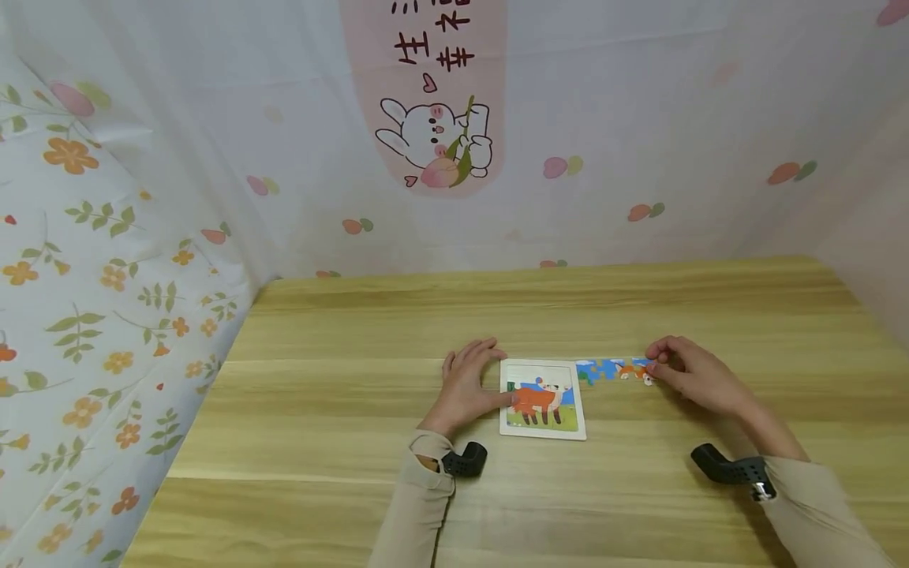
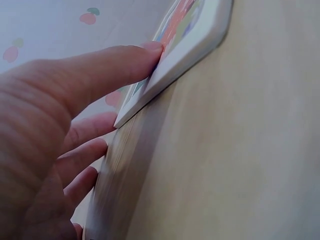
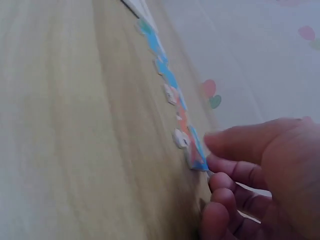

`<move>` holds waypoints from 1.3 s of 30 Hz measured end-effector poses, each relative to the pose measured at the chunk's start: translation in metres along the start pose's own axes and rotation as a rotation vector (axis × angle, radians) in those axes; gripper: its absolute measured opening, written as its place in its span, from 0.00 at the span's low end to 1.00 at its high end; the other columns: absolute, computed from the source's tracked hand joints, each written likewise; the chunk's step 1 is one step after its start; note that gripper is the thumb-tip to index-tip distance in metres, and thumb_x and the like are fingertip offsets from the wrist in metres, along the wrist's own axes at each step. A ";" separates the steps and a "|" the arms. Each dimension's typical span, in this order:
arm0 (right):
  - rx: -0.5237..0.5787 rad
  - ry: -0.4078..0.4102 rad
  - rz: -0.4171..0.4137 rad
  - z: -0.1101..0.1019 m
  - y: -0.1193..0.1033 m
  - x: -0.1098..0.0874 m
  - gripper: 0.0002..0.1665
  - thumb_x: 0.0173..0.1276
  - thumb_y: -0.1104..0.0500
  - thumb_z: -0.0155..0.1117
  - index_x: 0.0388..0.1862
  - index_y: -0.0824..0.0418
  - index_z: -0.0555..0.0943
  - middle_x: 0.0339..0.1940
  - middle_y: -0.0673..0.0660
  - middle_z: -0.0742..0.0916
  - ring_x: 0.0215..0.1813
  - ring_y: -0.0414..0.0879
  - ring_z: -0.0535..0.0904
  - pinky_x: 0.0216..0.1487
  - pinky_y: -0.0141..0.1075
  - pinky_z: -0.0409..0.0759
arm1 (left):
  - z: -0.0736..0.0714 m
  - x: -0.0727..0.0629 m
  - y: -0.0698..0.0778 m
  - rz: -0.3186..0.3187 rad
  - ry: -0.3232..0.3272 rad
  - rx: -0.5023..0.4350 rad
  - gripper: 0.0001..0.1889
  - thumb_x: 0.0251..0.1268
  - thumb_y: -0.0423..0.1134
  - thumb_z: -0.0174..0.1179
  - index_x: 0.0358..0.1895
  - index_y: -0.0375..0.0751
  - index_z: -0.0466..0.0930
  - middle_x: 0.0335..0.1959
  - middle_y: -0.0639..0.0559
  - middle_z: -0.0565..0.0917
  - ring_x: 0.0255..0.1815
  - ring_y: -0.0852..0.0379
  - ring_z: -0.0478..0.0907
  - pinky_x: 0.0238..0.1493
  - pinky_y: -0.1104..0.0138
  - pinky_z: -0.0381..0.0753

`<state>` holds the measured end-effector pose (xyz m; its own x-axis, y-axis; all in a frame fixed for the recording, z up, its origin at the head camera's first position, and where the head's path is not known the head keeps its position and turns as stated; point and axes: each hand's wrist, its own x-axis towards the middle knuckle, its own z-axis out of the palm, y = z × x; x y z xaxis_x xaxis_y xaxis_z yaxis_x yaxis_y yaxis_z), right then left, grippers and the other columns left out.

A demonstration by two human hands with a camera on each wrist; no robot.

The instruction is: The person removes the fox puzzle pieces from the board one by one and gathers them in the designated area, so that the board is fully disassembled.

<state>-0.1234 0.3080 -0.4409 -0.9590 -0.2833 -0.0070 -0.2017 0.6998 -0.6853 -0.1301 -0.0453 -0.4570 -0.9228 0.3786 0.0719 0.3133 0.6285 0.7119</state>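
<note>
A white-framed jigsaw board (image 1: 543, 435) lies on the table, its picture of an orange-bodied animal on grass partly filled. My left hand (image 1: 465, 392) rests at its left side, thumb pressing on the picture and the other fingers spread, the forefinger at the frame's edge (image 2: 135, 112). From the board's top right corner, a row of puzzle pieces (image 1: 604, 369) runs rightward, blue with an orange and white face. At the far end of that row, my right hand (image 1: 699, 379) pinches the last puzzle piece (image 3: 196, 152) between thumb and forefinger, the remaining fingers curled.
The wooden table (image 1: 341, 410) ends at the back against a white curtain (image 1: 604, 102) with printed fruit and a rabbit. A flowered cloth (image 1: 106, 300) hangs at the left. Black wrist cameras sit on both wrists, over beige sleeves (image 1: 419, 505).
</note>
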 end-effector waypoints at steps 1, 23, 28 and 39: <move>0.025 -0.012 0.016 -0.002 0.000 0.000 0.15 0.71 0.57 0.54 0.48 0.68 0.72 0.37 0.58 0.75 0.27 0.40 0.69 0.22 0.33 0.72 | 0.001 0.001 0.001 0.003 -0.001 -0.003 0.31 0.45 0.48 0.71 0.56 0.44 0.74 0.69 0.50 0.63 0.71 0.51 0.51 0.66 0.47 0.35; -0.415 -0.058 -0.126 0.082 -0.119 -0.026 0.23 0.55 0.47 0.70 0.17 0.51 0.64 0.14 0.44 0.65 0.18 0.37 0.60 0.18 0.31 0.58 | -0.001 -0.001 -0.001 0.010 -0.016 0.008 0.31 0.47 0.49 0.70 0.57 0.45 0.74 0.69 0.51 0.62 0.71 0.51 0.50 0.67 0.47 0.36; -0.413 -0.059 -0.064 0.086 -0.119 -0.023 0.23 0.55 0.48 0.70 0.17 0.52 0.65 0.12 0.45 0.66 0.17 0.39 0.61 0.18 0.32 0.58 | -0.002 0.001 -0.001 0.008 -0.016 0.034 0.32 0.47 0.50 0.70 0.58 0.46 0.74 0.69 0.51 0.62 0.71 0.51 0.50 0.67 0.47 0.36; -0.287 -0.092 -0.099 0.086 -0.118 -0.024 0.22 0.56 0.53 0.70 0.16 0.53 0.65 0.12 0.45 0.66 0.17 0.37 0.60 0.20 0.30 0.59 | -0.006 0.001 -0.003 0.021 -0.063 0.069 0.35 0.45 0.51 0.70 0.60 0.46 0.72 0.71 0.50 0.60 0.72 0.50 0.48 0.67 0.46 0.37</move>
<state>-0.0590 0.1758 -0.4227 -0.9126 -0.4080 -0.0252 -0.3535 0.8188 -0.4523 -0.1331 -0.0504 -0.4548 -0.9006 0.4327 0.0411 0.3494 0.6645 0.6606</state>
